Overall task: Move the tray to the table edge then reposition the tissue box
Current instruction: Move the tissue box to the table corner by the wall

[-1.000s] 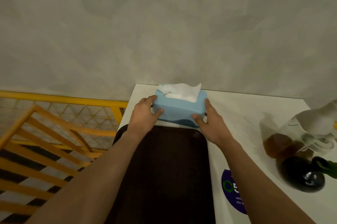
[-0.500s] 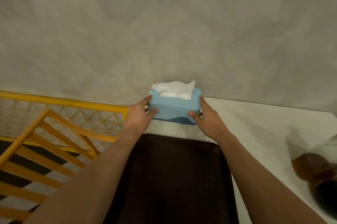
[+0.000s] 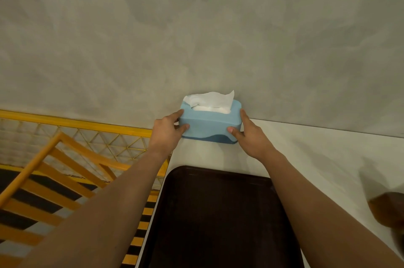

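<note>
A light blue tissue box (image 3: 208, 124) with a white tissue sticking out of its top sits at the far left corner of the white table (image 3: 310, 154), against the grey wall. My left hand (image 3: 167, 132) grips its left end and my right hand (image 3: 248, 136) grips its right end. A dark brown tray (image 3: 218, 219) lies on the table nearer to me, along the table's left edge, between my forearms. A strip of bare table separates the tray from the box.
A yellow metal railing (image 3: 72, 123) and orange wooden slats (image 3: 54, 171) stand to the left, below the table's left edge. A dark brownish object (image 3: 387, 208), blurred, shows at the right border of the table. The grey wall (image 3: 196, 27) closes the far side.
Both hands have pushed the tissue box away from the tray's far end to the wall at the table's back corner. The view has shifted, and the bottles on the right have left the frame.
</note>
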